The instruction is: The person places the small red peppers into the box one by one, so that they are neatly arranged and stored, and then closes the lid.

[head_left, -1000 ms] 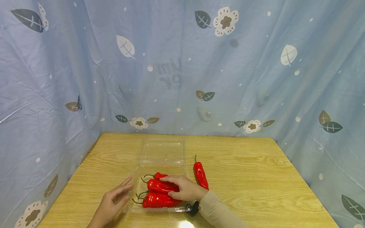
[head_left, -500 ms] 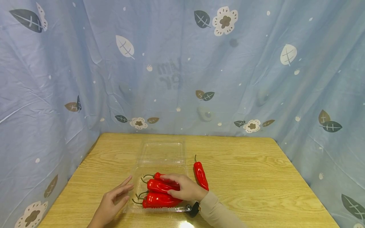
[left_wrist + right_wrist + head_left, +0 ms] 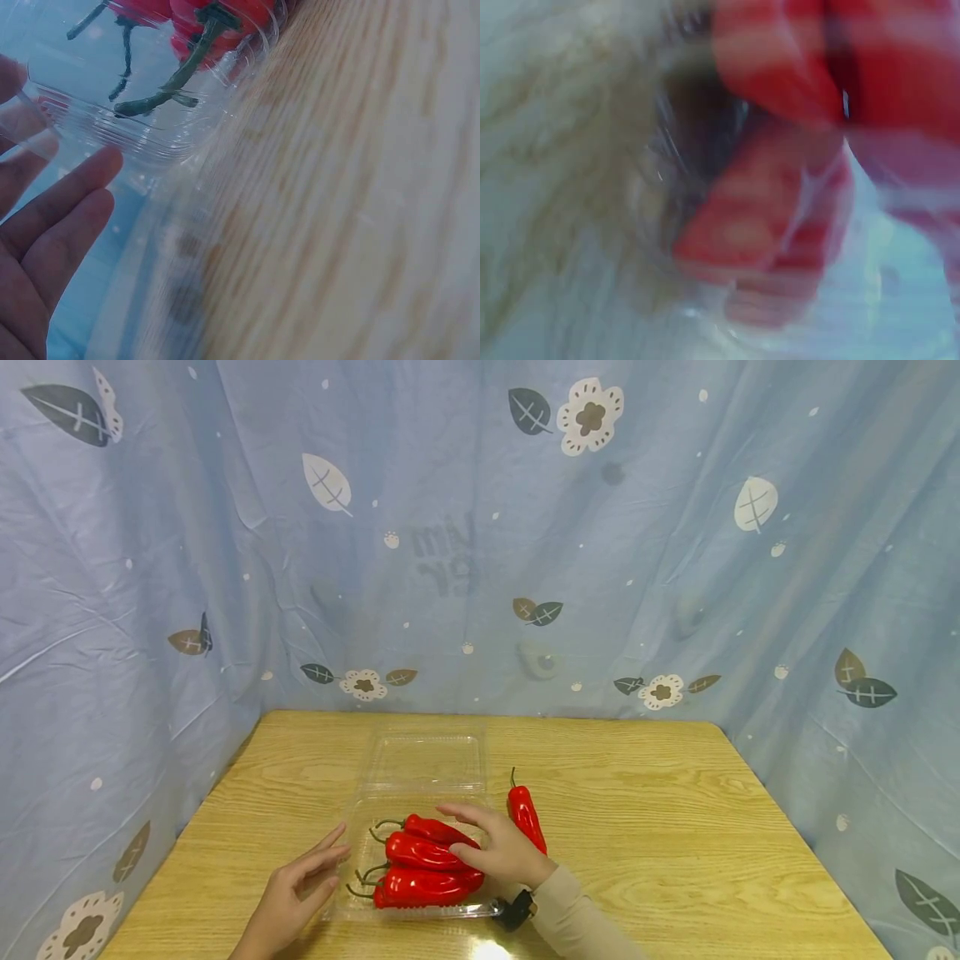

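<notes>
In the head view, several red peppers [image 3: 426,852] lie side by side in a clear plastic clamshell container [image 3: 431,797], stems to the left. My right hand [image 3: 504,850] is just above their right ends with fingers extended, holding nothing; whether it touches them cannot be told. Blurred red shapes fill most of the right wrist view. At the container's left side is my left hand [image 3: 298,887], fingers fairly straight. The left wrist view shows those fingers [image 3: 82,184] at the ridged plastic corner, some seen behind the clear rim. Green stems [image 3: 176,82] show through the wall.
The container's clear lid [image 3: 429,762] lies folded back on the wooden table [image 3: 645,810]. One more red pepper [image 3: 527,814] rests on the table right of the container, close behind my right hand. A patterned blue curtain [image 3: 420,610] surrounds the table's back and sides.
My right hand has drawn a little to the right off the peppers, uncovering more of the upper one and the tips. My left hand has stayed in place.
</notes>
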`<act>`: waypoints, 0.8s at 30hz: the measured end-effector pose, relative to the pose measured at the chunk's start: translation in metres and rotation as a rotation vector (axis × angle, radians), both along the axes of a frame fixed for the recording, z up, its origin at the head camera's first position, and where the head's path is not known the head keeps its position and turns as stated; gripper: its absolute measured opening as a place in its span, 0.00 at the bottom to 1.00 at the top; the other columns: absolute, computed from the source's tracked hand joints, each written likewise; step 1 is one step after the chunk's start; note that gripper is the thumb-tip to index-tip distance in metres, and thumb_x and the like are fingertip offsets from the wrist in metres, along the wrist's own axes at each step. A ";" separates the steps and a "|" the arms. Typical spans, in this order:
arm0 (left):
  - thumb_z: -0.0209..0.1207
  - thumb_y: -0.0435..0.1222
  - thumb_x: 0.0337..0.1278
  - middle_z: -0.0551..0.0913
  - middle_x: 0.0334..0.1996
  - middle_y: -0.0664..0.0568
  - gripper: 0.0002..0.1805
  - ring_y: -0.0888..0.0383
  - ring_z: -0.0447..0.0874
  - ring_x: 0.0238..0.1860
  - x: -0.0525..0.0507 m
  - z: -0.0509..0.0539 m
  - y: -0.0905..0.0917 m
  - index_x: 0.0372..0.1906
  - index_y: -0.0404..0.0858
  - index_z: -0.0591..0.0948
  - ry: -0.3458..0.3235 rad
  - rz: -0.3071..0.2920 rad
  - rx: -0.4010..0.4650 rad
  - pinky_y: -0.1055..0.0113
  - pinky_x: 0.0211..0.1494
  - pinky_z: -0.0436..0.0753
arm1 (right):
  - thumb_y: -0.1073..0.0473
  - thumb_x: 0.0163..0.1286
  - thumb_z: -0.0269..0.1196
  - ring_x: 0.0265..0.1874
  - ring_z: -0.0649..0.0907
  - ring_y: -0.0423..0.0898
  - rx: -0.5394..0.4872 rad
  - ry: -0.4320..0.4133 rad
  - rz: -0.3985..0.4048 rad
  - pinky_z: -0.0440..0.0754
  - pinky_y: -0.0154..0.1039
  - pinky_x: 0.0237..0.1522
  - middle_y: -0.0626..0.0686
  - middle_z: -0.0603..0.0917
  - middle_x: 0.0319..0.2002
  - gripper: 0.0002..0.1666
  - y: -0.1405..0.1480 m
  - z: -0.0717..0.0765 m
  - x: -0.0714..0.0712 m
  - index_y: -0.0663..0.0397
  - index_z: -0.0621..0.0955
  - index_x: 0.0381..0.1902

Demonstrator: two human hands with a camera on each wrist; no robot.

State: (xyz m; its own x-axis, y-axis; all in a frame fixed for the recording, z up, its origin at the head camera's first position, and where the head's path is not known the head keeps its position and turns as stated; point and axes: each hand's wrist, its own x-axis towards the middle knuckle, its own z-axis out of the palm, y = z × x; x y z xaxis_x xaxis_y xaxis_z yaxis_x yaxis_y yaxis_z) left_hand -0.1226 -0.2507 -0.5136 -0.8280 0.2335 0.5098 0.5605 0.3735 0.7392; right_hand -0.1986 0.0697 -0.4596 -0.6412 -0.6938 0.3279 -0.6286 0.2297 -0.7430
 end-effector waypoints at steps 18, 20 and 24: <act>0.57 0.21 0.57 0.67 0.62 0.27 0.17 0.71 0.76 0.56 0.001 -0.002 -0.001 0.53 0.25 0.77 -0.025 -0.002 0.012 0.78 0.50 0.80 | 0.67 0.65 0.62 0.62 0.73 0.55 -0.174 -0.073 -0.159 0.73 0.45 0.63 0.61 0.74 0.63 0.30 0.040 -0.005 -0.008 0.61 0.70 0.65; 0.57 0.21 0.57 0.67 0.62 0.25 0.17 0.71 0.76 0.57 0.001 -0.001 -0.001 0.53 0.25 0.77 -0.024 -0.003 0.010 0.78 0.50 0.80 | 0.66 0.66 0.62 0.63 0.73 0.56 -0.193 -0.097 -0.173 0.73 0.47 0.63 0.62 0.73 0.63 0.30 0.045 -0.006 -0.008 0.61 0.70 0.65; 0.57 0.20 0.56 0.67 0.62 0.26 0.18 0.72 0.75 0.57 0.001 0.001 0.000 0.53 0.25 0.77 -0.042 -0.006 0.018 0.78 0.50 0.80 | 0.66 0.66 0.61 0.63 0.72 0.57 -0.213 -0.135 -0.224 0.72 0.46 0.64 0.61 0.73 0.64 0.29 0.055 -0.010 -0.008 0.59 0.70 0.65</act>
